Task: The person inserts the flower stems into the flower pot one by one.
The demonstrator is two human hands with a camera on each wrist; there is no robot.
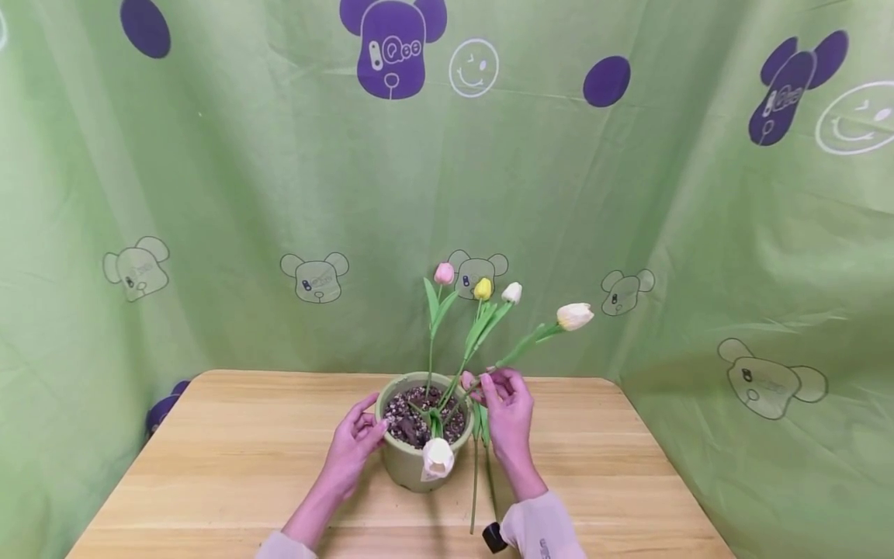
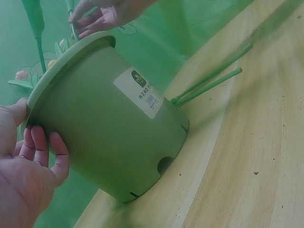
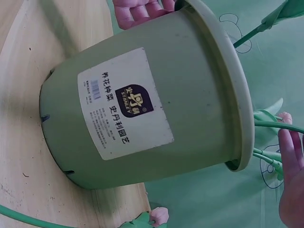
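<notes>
Right hand (image 1: 508, 410): pinches the stem of a cream tulip (image 1: 575, 317) between thumb and fingers, just above the pot's right side.
Left hand (image 1: 355, 444): grips the rim on the pot's left, thumb over the edge, fingers curled against the outer wall.
Cream tulip: slants up to the right from the pot's mouth; whether its lower end sits in the soil cannot be told.
Flowerpot (image 1: 414, 472): light green, upright on the counter (image 1: 279, 435), between both hands.
Label (image 3: 126, 104): white, with a dark emblem and Chinese print, stuck on the wall.
Soil (image 1: 405, 423): dark, mixed with pale grains, inside the pot.
Pink tulip (image 1: 444, 273): stands tall at the back of the pot.
Yellow tulip (image 1: 483, 289) and small white tulip (image 1: 512, 293): lean right, side by side.
Large white tulip (image 1: 438, 458): droops over the near rim.
Loose stems (image 1: 475, 485): two, lying on the counter right of the pot.
Curtain (image 1: 230, 186): green, printed with bear heads and winking faces, behind everything.
</notes>
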